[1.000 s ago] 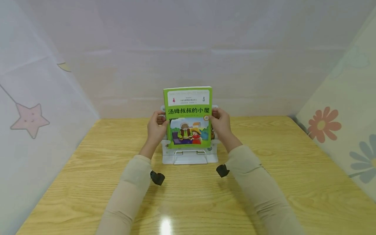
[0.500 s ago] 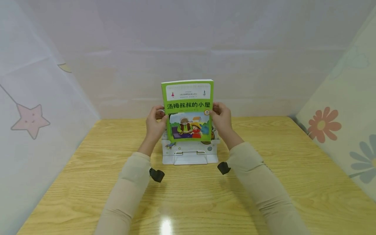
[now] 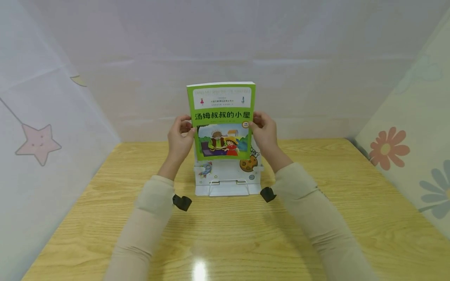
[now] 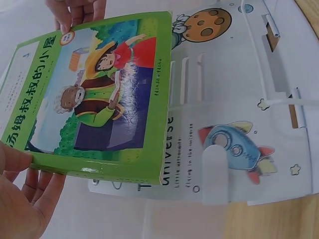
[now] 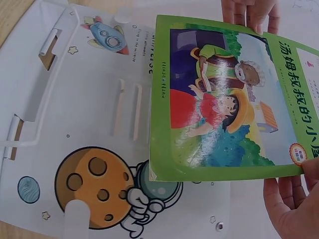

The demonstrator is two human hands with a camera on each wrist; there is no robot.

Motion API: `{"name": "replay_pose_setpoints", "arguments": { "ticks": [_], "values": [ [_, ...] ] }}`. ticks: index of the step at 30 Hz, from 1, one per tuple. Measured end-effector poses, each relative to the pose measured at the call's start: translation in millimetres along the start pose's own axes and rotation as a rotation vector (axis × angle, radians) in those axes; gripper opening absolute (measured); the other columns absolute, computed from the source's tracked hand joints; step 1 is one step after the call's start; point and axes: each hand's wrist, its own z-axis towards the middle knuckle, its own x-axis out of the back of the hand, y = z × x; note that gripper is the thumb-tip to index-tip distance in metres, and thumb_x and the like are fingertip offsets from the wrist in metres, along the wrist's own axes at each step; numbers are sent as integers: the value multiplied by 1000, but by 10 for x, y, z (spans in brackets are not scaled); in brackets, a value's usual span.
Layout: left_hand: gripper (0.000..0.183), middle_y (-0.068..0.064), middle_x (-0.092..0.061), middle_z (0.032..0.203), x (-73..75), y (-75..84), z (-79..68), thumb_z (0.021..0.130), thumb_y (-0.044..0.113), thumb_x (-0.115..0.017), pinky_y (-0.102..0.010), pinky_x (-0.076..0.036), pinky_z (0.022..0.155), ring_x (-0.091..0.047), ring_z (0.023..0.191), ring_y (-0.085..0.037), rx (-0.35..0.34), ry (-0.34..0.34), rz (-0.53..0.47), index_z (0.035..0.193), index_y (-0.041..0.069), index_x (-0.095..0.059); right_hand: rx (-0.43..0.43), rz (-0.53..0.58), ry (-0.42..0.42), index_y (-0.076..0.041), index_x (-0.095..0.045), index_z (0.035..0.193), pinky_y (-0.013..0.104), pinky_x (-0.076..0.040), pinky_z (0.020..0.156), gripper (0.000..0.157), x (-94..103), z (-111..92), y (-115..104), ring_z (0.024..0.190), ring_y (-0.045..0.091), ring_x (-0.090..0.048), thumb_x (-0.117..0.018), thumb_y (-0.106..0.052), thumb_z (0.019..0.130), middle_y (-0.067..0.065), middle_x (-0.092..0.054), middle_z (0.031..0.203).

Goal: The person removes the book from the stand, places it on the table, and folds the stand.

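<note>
A green-covered paperback book [image 3: 223,117] is held upright in front of a white book stand [image 3: 226,177], its lower edge above the stand's wire rest. My left hand [image 3: 181,138] pinches the book's left edge, thumb on the cover and fingers behind. On the opposite edge my right hand [image 3: 264,132] grips it the same way. The left wrist view shows a gap between the book [image 4: 107,94] and the stand's panel [image 4: 224,99]. A cartoon astronaut and orange moon [image 5: 94,186] decorate the panel in the right wrist view.
The stand rests on a wood-grain table [image 3: 225,234]. White cloth [image 3: 225,47] hangs behind, with printed side sheets bearing a pink star [image 3: 38,143] and a red flower [image 3: 389,148]. The stand's white wire rest [image 3: 228,188] juts out at its front.
Both hands have lifted the book up from the stand and slightly toward the left. More of the stand's printed panel shows below it. The stand has stayed in place.
</note>
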Motion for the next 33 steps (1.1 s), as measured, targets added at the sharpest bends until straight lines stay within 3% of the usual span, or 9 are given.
{"name": "replay_pose_setpoints", "arguments": {
  "ticks": [6,15,33],
  "values": [
    [25,-18,-52,84,100,66,49,79,-9,-52,-35,-45,72,-51,77,-26,-13,-21,40,103,-5,-48,24,44,-12,3,-53,104,27,-46,73,21,-40,17,-47,83,19,-51,-50,5,83,15,-56,96],
    [29,-17,-51,89,350,95,69,81,-5,-53,-32,-45,73,-51,81,-24,36,-61,72,110,-3,-49,60,61,-53,5,-54,103,26,-47,69,20,-214,3,-69,79,18,-51,-51,5,83,14,-56,93],
    [35,-6,-48,86,979,108,-37,82,-2,-52,-20,-49,64,-51,77,-13,268,-82,-70,117,-3,-48,-130,199,-175,1,-56,105,25,-47,64,22,-708,-169,-119,81,19,-52,-52,3,83,12,-56,90]
  ]
}}
